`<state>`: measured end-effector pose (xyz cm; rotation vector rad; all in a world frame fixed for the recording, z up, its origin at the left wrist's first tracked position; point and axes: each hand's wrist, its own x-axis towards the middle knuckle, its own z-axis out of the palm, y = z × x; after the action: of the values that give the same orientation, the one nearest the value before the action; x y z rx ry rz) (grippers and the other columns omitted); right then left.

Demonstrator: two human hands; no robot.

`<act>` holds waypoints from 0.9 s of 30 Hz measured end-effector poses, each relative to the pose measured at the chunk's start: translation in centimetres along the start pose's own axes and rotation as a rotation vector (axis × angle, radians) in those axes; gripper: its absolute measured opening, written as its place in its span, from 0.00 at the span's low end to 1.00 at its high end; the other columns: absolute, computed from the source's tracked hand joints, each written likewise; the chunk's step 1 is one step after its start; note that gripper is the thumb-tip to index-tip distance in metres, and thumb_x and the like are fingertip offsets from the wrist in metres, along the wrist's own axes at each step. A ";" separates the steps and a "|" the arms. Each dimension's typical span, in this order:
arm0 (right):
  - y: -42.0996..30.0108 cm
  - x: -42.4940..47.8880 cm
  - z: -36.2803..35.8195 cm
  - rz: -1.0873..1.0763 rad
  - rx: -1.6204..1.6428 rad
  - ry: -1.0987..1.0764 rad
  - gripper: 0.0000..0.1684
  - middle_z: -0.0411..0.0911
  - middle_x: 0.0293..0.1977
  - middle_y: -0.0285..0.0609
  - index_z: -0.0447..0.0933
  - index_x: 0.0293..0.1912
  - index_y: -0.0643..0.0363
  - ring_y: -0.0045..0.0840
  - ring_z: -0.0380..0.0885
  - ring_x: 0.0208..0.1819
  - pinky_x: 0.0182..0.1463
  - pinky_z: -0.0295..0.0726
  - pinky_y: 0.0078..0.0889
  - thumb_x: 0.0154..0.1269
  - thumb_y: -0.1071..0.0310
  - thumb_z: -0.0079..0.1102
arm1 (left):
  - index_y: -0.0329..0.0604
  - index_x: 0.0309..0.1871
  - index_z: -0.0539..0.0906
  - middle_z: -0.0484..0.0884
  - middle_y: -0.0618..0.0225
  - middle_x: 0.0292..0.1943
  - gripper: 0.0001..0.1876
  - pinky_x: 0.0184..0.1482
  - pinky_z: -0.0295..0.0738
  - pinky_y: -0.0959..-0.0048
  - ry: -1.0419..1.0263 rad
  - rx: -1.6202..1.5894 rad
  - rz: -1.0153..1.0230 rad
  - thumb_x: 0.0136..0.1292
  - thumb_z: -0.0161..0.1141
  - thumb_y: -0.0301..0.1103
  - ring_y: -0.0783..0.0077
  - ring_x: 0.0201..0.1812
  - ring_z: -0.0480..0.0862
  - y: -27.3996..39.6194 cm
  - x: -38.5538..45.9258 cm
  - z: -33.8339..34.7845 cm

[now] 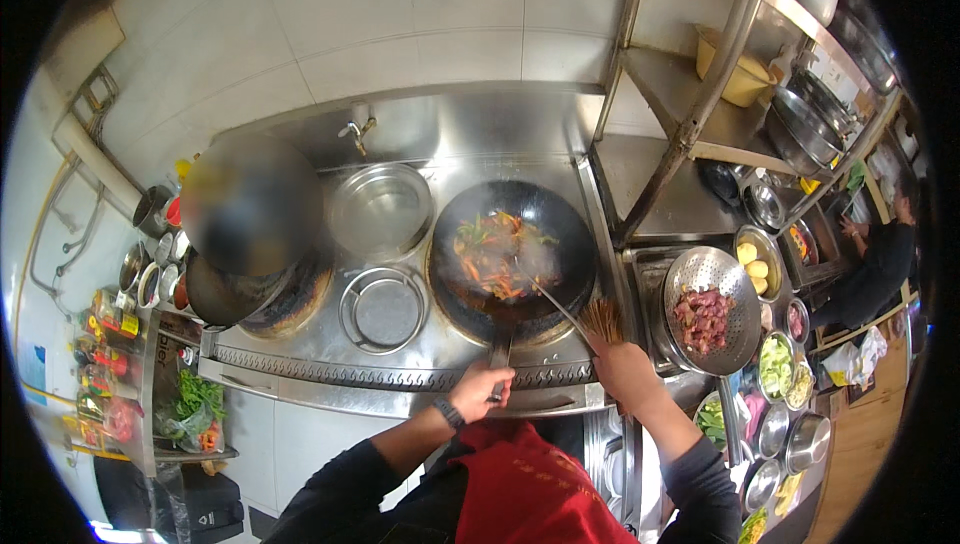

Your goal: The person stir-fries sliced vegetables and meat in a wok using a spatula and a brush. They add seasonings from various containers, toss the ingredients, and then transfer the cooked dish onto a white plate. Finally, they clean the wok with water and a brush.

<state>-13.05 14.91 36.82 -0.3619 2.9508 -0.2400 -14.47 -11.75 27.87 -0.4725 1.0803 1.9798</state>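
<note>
A black wok point(564, 225) sits on the right burner of a stainless steel range. Steam rises from the sliced peppers and dark pieces point(491, 251) inside it. My left hand point(480, 392) is closed around the wok's handle point(501, 345). In my right hand point(628, 375) is the long metal handle point(559, 305) of a utensil that reaches into the food. Steam and food hide the utensil's head, so I cannot tell its shape. Beside my right hand, a bamboo wok brush point(602, 317) stands at the range's right side.
A perforated strainer point(739, 274) of raw meat rests over a pot at right. Left of the wok are a water basin point(382, 203) and a ring-rimmed well point(384, 311). Another wok point(225, 293) sits farther left, below a blurred patch. A person point(874, 259) stands far right.
</note>
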 end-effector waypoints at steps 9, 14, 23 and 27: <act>0.6 0.4 -5.1 -0.120 -0.119 -0.019 0.23 0.74 0.19 0.53 0.71 0.51 0.56 0.45 0.77 0.25 0.29 0.76 0.44 0.52 0.73 0.51 | 0.43 0.28 0.76 0.76 0.70 0.22 0.07 0.26 0.70 0.75 -0.014 0.064 0.015 0.60 0.58 0.33 0.75 0.23 0.75 1.5 -2.5 1.3; -0.7 -1.6 -3.8 -0.032 -0.184 0.084 0.30 0.76 0.23 0.51 0.66 0.60 0.56 0.42 0.78 0.24 0.27 0.76 0.41 0.55 0.71 0.53 | 0.42 0.22 0.73 0.74 0.68 0.15 0.09 0.21 0.66 0.75 -0.043 0.484 0.303 0.58 0.55 0.30 0.76 0.18 0.74 -4.9 -4.4 -1.2; 1.5 -3.1 -3.5 0.051 -0.031 -0.065 0.30 0.76 0.29 0.62 0.70 0.57 0.51 0.55 0.76 0.33 0.39 0.76 0.49 0.52 0.72 0.58 | 0.38 0.24 0.73 0.73 0.67 0.17 0.08 0.17 0.67 0.73 -0.018 0.117 0.185 0.57 0.58 0.28 0.72 0.15 0.74 0.2 0.6 -0.5; 4.2 0.6 1.5 0.145 0.457 0.063 0.28 0.74 0.19 0.45 0.68 0.60 0.58 0.31 0.75 0.19 0.22 0.73 0.34 0.57 0.74 0.54 | 0.40 0.32 0.73 0.74 0.68 0.20 0.07 0.19 0.68 0.75 0.019 0.169 0.202 0.58 0.60 0.30 0.73 0.18 0.75 -0.2 1.6 -1.5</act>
<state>-14.31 18.61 34.56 -0.0790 2.8438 -0.8949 -15.37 -12.18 25.95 -0.3021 1.3387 2.0376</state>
